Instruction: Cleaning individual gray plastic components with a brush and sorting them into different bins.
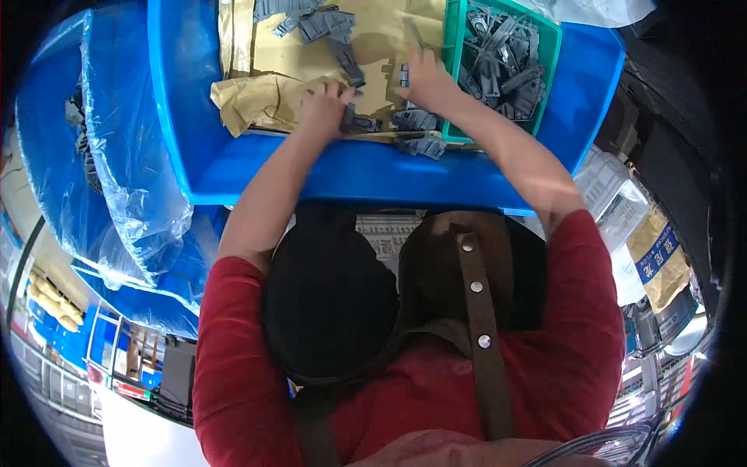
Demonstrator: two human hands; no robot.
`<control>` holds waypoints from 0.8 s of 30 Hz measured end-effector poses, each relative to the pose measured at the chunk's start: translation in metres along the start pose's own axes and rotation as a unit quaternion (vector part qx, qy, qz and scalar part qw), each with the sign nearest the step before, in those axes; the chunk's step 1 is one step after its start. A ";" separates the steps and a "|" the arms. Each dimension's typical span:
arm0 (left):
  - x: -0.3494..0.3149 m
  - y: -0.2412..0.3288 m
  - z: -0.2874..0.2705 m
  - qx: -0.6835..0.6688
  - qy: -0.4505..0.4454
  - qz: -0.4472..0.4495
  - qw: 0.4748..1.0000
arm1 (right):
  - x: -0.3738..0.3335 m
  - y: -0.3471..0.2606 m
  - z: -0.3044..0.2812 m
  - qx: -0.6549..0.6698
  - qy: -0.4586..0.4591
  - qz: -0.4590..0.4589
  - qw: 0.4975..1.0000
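My left hand is at the near edge of a brown cardboard sheet, beside crumpled brown paper. Its fingers curl down against a small grey plastic part. My right hand is over the sheet, a little farther off, its fingers closed on a slim grey plastic part; motion blurs the area around its fingertips. Loose grey plastic parts lie by the near edge between my hands. Several more grey parts form a pile at the far side.
To the right, a green bin holds many grey parts. Sheet and bin sit in a large blue tub with raised walls. At the left stand blue containers under clear plastic film. A printed brown bag lies at the right.
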State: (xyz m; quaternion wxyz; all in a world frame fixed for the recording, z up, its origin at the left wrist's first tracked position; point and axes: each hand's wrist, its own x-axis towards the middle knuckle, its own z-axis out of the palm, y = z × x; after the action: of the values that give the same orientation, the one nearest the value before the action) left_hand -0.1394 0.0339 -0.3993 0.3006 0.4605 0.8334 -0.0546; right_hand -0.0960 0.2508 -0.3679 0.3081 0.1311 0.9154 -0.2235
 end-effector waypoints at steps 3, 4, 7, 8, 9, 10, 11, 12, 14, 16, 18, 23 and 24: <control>-0.002 0.008 0.008 0.013 0.034 0.008 0.999 | 0.002 -0.011 0.013 -0.093 0.010 0.029 0.995; 0.000 0.003 0.014 0.001 0.037 0.025 0.999 | -0.001 -0.015 0.022 -0.113 0.013 0.024 0.993; 0.000 -0.005 0.018 -0.022 0.008 0.052 0.998 | -0.029 -0.001 0.045 -0.119 0.012 -0.098 0.988; 0.001 -0.005 0.015 -0.031 -0.024 0.064 0.997 | -0.031 0.002 0.049 -0.108 0.024 -0.098 0.989; 0.003 -0.005 0.014 -0.031 -0.021 0.064 0.997 | -0.027 0.005 0.045 -0.111 0.026 -0.098 0.989; 0.008 -0.005 0.013 -0.046 -0.012 0.074 0.996 | -0.021 0.010 0.039 -0.043 0.034 -0.096 0.994; 0.013 -0.004 0.011 -0.060 -0.001 0.085 0.995 | -0.017 0.016 0.032 0.025 0.042 -0.092 0.995; 0.014 -0.013 0.011 -0.058 -0.003 0.084 0.995 | -0.015 0.014 0.022 0.027 0.042 -0.094 0.994; 0.012 -0.033 -0.008 -0.257 -0.026 0.098 0.961 | -0.018 0.004 -0.022 0.066 0.053 -0.218 0.972; 0.010 -0.028 -0.061 -0.372 -0.054 0.088 0.922 | -0.026 0.009 -0.063 0.065 0.101 -0.268 0.956; 0.016 -0.005 -0.101 -0.532 -0.072 0.096 0.838 | -0.045 0.019 -0.103 0.047 0.137 -0.206 0.968; 0.041 0.070 -0.119 -0.586 0.039 0.080 0.805 | -0.083 0.088 -0.121 -0.128 0.317 -0.101 0.934; 0.049 0.073 -0.103 -0.569 0.087 0.050 0.816 | -0.091 0.077 -0.123 -0.096 0.318 -0.092 0.939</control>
State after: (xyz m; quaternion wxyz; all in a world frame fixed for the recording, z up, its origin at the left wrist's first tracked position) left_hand -0.1462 0.1492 -0.3288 0.4374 0.2513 0.7148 0.4843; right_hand -0.0586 0.3681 -0.2496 -0.0095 0.0801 0.9908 -0.1085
